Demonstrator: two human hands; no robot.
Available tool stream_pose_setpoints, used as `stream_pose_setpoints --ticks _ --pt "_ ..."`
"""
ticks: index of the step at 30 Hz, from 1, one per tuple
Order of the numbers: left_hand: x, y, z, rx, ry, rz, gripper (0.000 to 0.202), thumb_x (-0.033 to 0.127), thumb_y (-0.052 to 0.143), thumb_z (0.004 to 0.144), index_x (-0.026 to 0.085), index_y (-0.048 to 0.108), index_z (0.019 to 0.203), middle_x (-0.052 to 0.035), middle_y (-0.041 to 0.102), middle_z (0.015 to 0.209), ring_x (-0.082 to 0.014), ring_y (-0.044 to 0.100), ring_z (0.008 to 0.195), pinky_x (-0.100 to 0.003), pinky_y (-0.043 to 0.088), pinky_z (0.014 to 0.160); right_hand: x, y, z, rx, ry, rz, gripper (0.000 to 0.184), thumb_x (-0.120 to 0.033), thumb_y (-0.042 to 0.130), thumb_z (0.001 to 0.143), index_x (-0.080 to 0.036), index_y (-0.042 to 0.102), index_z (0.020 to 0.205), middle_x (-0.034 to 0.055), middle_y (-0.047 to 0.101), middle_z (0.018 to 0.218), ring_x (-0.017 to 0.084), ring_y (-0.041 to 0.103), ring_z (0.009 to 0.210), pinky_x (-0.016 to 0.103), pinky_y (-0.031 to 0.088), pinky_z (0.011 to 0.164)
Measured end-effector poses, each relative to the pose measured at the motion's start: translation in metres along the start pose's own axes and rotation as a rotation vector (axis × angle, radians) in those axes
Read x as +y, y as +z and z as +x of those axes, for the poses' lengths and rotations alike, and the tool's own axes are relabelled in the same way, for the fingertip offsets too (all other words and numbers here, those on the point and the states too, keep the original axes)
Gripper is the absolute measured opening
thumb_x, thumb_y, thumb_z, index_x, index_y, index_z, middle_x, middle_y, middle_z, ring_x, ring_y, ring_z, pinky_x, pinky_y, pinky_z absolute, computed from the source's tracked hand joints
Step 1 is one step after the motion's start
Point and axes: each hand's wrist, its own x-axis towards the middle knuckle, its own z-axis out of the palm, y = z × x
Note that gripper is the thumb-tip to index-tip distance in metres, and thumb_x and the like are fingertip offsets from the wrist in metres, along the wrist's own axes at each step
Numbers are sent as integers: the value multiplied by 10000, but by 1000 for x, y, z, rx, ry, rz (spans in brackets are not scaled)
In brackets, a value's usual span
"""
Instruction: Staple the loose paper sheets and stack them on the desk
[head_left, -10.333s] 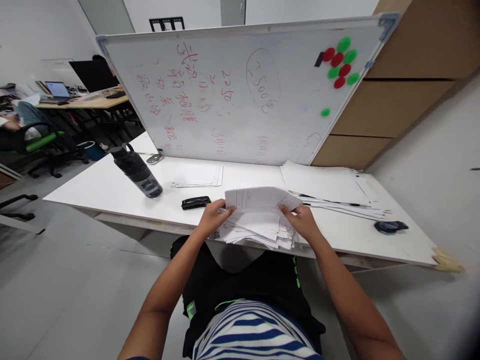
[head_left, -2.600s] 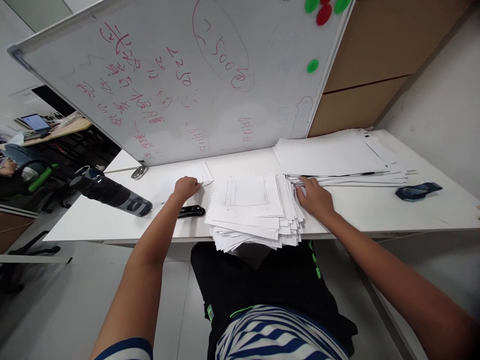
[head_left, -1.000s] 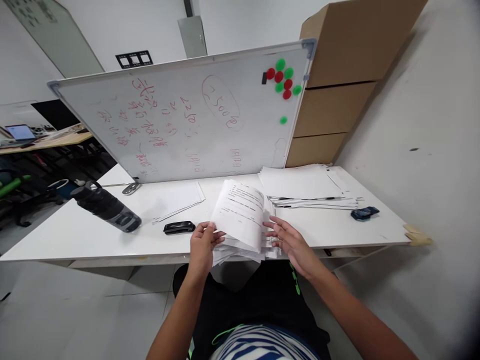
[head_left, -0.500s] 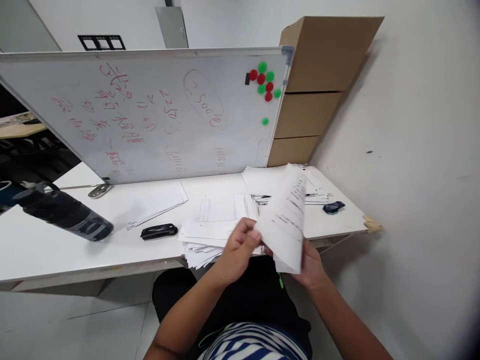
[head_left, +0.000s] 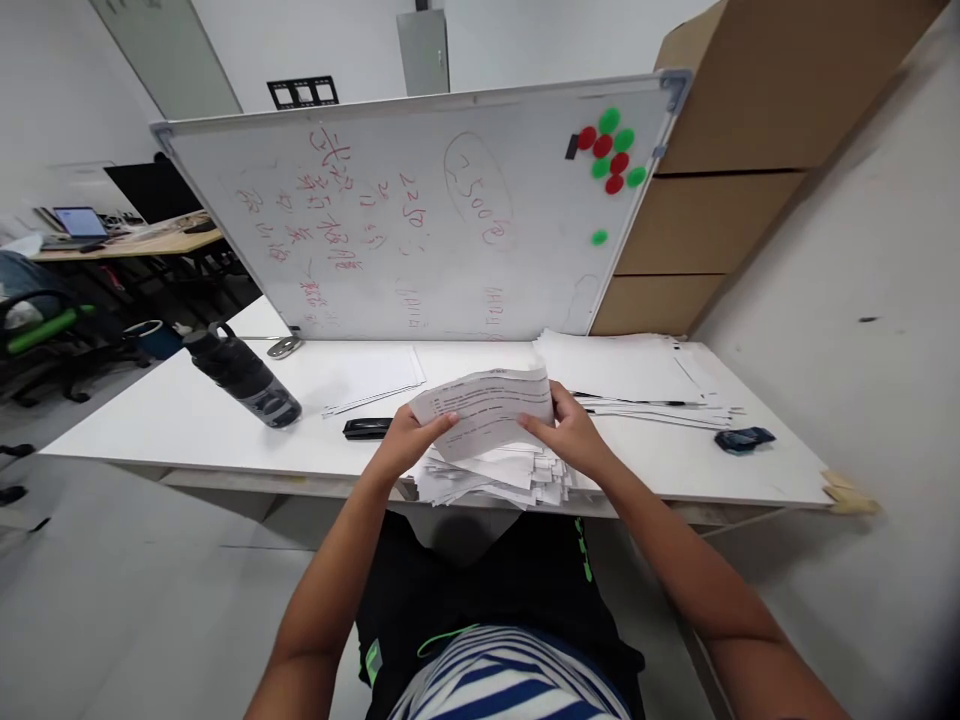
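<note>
Between both hands I hold a printed sheet of paper (head_left: 487, 405), slightly bowed; whether it is one sheet or several I cannot tell. My left hand (head_left: 412, 436) pinches its left edge, thumb on top. At the right edge, my right hand (head_left: 566, 432) grips it the same way. Below the sheet, an uneven stack of papers (head_left: 517, 478) lies at the table's front edge, partly covered. A black stapler (head_left: 367, 429) rests just left of my left hand, its right end hidden behind the hand.
A dark bottle (head_left: 251, 380) and a computer mouse (head_left: 284, 347) stand left on the white table (head_left: 165, 425). Loose sheets (head_left: 375, 380) lie behind the stapler, and a wider paper pile (head_left: 622, 365) at right. A whiteboard (head_left: 420, 220) and cardboard boxes (head_left: 697, 225) close off the back.
The paper, folded over and tilted at the right half a second ago, is now spread out above the stack. My right hand has come up to its right edge; the view has shifted left.
</note>
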Motion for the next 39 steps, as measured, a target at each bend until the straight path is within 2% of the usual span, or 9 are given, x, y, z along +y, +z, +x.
stream_pose_setpoints --ticks 4,10,13,16,21,27,33,37,39 --pt "-10 0 12 101 17 35 451 499 760 726 158 734 1020 -104 741 1072 -275 673 1039 -424 519 943 16 5 9 -4 -27 160 631 -469 749 783 -260 512 1330 92 598 1354 259 567 1228 447 477 1033" --pt "-12 4 18 230 93 127 403 509 761 718 177 757 947 -52 756 971 -251 687 951 -381 535 877 33 -8 3 137 -27 211 363 -467 756 775 -240 627 1026 55 721 1061 228 659 1017 429 510 960" --pt "-11 7 20 220 62 131 405 505 764 720 175 761 954 -67 757 990 -264 687 974 -398 538 882 39 -9 -3 206 -2 159 319 -486 741 782 -233 629 940 50 729 961 228 672 938 424 532 899" --pt "-12 11 21 187 38 107 427 501 771 717 171 757 988 -89 752 1037 -274 686 1006 -417 540 906 44 -9 -7 257 -11 113 340 -497 719 799 -229 635 992 64 725 1021 234 666 971 422 530 894" --pt "-17 15 20 112 19 126 460 528 774 703 170 750 990 -107 748 1053 -291 685 1021 -431 547 903 51 -7 -12 196 7 103 441 -489 708 812 -235 610 1159 82 697 1169 241 649 1049 440 505 951" --pt "-22 15 17 59 -13 89 478 522 788 693 176 744 1020 -105 743 1082 -294 682 1039 -433 548 913 58 -4 -17 210 1 134 402 -481 637 872 -247 599 1198 80 688 1191 240 642 1072 435 495 966" --pt "-22 13 15 72 -8 54 474 543 769 708 172 757 1003 -97 751 1056 -290 685 1023 -453 537 930 51 -7 -18 248 5 9 366 -487 593 899 -237 650 1159 78 708 1145 260 639 1066 448 487 959" --pt "-18 14 16 83 46 71 462 534 763 723 174 757 1013 -90 748 1068 -285 680 1034 -448 528 950 41 -9 -20 302 -79 -84 329 -456 574 917 -245 669 1151 66 712 1136 247 639 1044 407 484 942" --pt "-18 16 18 87 41 92 459 534 757 728 171 756 1008 -91 749 1062 -288 679 1034 -449 528 948 42 -8 -22 293 -65 -128 330 -453 566 916 -234 675 1137 66 717 1114 244 644 1007 390 499 894"
